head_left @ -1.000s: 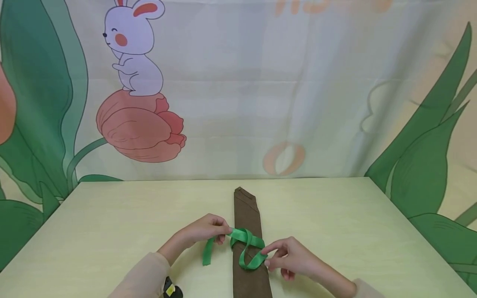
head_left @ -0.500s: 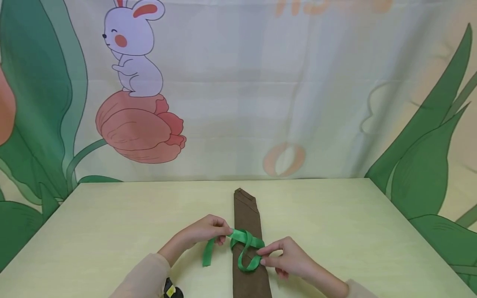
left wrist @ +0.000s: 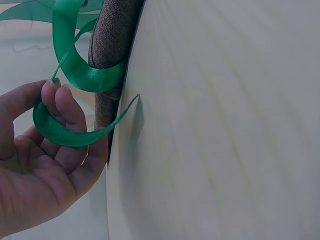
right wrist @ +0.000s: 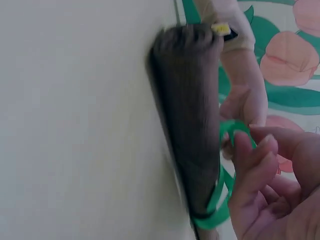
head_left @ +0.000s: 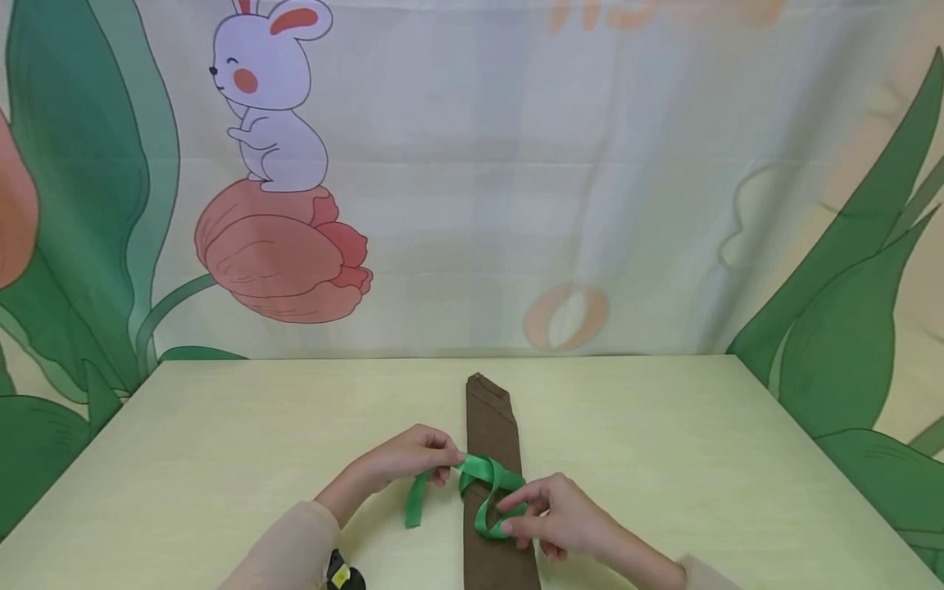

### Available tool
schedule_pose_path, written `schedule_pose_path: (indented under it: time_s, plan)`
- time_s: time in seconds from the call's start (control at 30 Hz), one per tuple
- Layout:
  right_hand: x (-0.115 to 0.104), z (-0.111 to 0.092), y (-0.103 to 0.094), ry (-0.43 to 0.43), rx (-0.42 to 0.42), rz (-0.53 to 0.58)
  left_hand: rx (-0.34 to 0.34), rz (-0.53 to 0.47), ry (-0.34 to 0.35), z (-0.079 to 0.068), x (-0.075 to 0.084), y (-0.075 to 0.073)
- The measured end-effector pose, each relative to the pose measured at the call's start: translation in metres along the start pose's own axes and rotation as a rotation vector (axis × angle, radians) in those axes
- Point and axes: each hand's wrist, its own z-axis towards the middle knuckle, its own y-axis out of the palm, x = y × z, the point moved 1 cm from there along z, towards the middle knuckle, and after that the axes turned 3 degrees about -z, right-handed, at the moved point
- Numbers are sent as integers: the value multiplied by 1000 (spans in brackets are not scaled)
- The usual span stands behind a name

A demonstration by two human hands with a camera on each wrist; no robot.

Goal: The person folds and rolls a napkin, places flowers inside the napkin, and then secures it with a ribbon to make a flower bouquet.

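Observation:
A dark brown roll of folded cloth (head_left: 490, 426) lies lengthwise on the table, its rolled end (right wrist: 186, 42) showing in the right wrist view. Around its middle passes a green ribbon (head_left: 478, 469), crossed over itself on top. My left hand (head_left: 416, 451), at the roll's left side, pinches one end of the ribbon between thumb and fingertips; the tail (left wrist: 70, 137) hangs below the fingers in the left wrist view. Over the roll's right edge, my right hand (head_left: 564, 520) pinches the ribbon's loop low down, index finger reaching across the loop's opening.
The pale table (head_left: 295, 410) extends to both sides of the roll. A black device with a yellow patch (head_left: 345, 571) sits by the left sleeve. Behind the table hangs a printed curtain (head_left: 442, 205) with a rabbit and leaves.
My right hand has moved a little left over the roll, its fingers shifting along the ribbon loop and into its opening. The left hand keeps its pinch almost unmoved.

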Motion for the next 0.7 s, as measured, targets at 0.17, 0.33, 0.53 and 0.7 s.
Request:
schedule_pose_path:
  time_s: [0.17,0.33,0.53,0.7]
  plan:
    - [-2,-5,11,67,-79,86,5,0,-3,1,-2,0]
    - [-1,0,16,67,-76,71,7,-4,-1,0,-1,1]
    - [0,-1,10,20,-41,68,1,-15,4,-2,1,1]
    - [2,-6,2,-35,40,32,3,-19,-1,-1,-1,1]
